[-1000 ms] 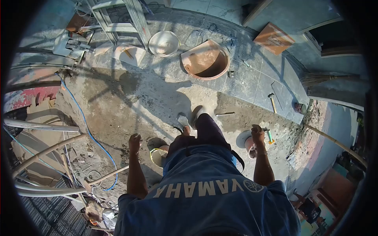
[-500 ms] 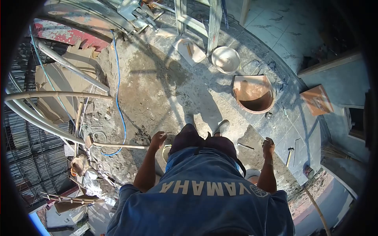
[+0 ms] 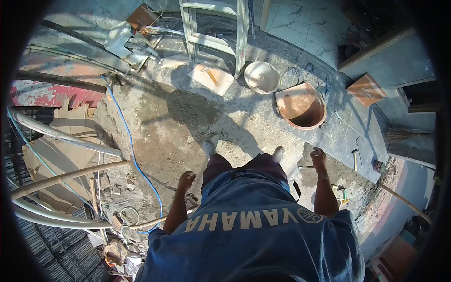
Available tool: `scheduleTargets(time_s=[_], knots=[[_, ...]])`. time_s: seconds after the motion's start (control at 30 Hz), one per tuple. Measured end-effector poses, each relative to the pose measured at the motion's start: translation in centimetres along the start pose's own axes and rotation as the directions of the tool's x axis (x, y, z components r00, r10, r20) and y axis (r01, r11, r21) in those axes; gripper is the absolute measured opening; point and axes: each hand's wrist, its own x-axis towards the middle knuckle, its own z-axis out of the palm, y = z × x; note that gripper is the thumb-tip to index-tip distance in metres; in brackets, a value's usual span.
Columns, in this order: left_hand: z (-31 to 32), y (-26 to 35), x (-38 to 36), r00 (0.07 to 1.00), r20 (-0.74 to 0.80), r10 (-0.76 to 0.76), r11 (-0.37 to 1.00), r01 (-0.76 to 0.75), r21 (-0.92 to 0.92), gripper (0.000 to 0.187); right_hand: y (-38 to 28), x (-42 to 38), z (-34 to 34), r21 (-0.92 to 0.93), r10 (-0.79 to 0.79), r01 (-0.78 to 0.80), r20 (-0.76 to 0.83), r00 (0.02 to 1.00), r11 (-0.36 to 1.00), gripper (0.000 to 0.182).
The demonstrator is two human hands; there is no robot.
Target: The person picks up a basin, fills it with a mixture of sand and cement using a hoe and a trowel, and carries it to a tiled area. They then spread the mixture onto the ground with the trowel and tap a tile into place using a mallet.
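Note:
My left hand (image 3: 186,181) hangs at my left side over the dirt ground, its fingers loosely bent and apart, with nothing visible in them. On the other side my right hand (image 3: 319,159) is also loosely curled and appears to hold nothing. A short dark rod (image 3: 305,167) lies on the ground just left of it. Ahead, a round tub (image 3: 305,123) with a tan board across part of its top sits on grey tile, beside a whitish bucket (image 3: 261,77). A hammer (image 3: 211,76) rests on a pale tile (image 3: 224,87) farther forward.
A metal ladder (image 3: 240,42) stands ahead. A blue hose (image 3: 133,150) crosses the ground at left, near a bamboo pole (image 3: 70,176) and several pipes. Another hammer (image 3: 355,160) lies on the right-hand tiles. A reddish tile (image 3: 366,90) leans by the wall.
My view has shifted and turned, and my feet have changed position as I step forward. The tub and bucket appear slightly higher and to the left. Both hands stay loosely bent.

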Motion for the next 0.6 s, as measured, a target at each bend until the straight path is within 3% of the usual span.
scheduleTargets(time_s=[0.07, 0.1, 0.17, 0.2, 0.23, 0.3, 0.37, 0.4, 0.5, 0.6], knots=[[-7.0, -0.4, 4.7, 0.999, -0.017, -0.038, 0.998, 0.037, -0.06, 0.05, 1.9, -3.9, 4.9, 0.223, 0.147, -0.136, -0.032, 0.989, 0.965, 0.03], [-8.7, -1.3, 5.5, 0.996, -0.024, -0.083, 0.989, 0.079, -0.122, 0.049, 2.8, -5.8, 7.2, 0.216, 0.391, -0.38, -0.011, 0.92, 0.899, 0.03], [-14.5, -4.4, 9.1, 0.973, -0.137, -0.187, 0.942, 0.138, -0.306, 0.044, -4.1, -10.5, 9.7, 0.147, 0.571, -0.595, 0.177, 0.802, 0.79, 0.036], [-16.5, -4.3, 9.4, 0.972, -0.131, -0.193, 0.941, 0.146, -0.304, 0.044, -5.2, -11.9, 11.0, 0.028, 0.492, -0.526, 0.317, 0.811, 0.85, 0.037], [-19.2, -3.6, 9.7, 0.978, -0.131, -0.164, 0.95, 0.121, -0.289, 0.044, -5.4, -12.3, 13.0, -0.094, 0.337, -0.325, 0.345, 0.876, 0.941, 0.038], [-23.0, -3.1, 10.8, 0.982, -0.13, -0.138, 0.959, 0.1, -0.266, 0.044, -8.2, -13.0, 15.4, 0.013, 0.237, -0.253, 0.299, 0.924, 0.967, 0.04], [-25.1, -3.6, 13.2, 0.999, -0.025, -0.022, 0.995, 0.024, 0.096, 0.044, -16.5, -13.6, 16.1, 0.108, 0.3, -0.334, 0.246, 0.921, 0.936, 0.041], [-25.6, -3.4, 14.2, 1.0, -0.028, 0.013, 0.987, -0.008, 0.158, 0.043, -17.5, -13.1, 16.6, 0.055, 0.267, -0.29, 0.258, 0.928, 0.955, 0.04], [-25.4, 0.3, 16.9, 0.999, -0.02, 0.038, 0.991, -0.035, 0.131, 0.043, -20.8, -12.3, 17.1, 0.103, 0.269, -0.294, 0.204, 0.941, 0.95, 0.038], [-23.2, 2.8, 20.9, 0.984, 0.061, 0.168, 0.952, -0.178, 0.248, 0.041, -21.1, -11.7, 17.8, 0.174, 0.351, -0.372, 0.139, 0.926, 0.912, 0.037]])
